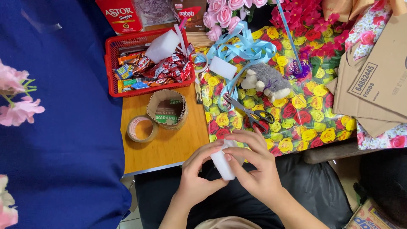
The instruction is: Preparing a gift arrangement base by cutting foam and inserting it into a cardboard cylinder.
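Foam block [222, 164]: held between the fingers [237, 153] of both hands, left hand [196, 178] and right hand [258, 171], at the near edge of the bench [169, 146].
Scissors [250, 112]: just beyond the fingers, on the wrapping paper [305, 118].
Plush toy [269, 80]: beyond the scissors, on the same paper.
Ribbon [241, 48]: beyond the fingers, left of the plush toy; second foam block [222, 68] lies on it.
Cardboard ring [167, 109]: beyond and left of the fingers.
Tape roll [142, 128]: left of the cardboard ring, just beside it.
Basket [111, 72]: beyond the ring; snack packets [169, 68] in it, third foam block [163, 46] on top.
Flattened cardboard [373, 85]: far right of the fingers.
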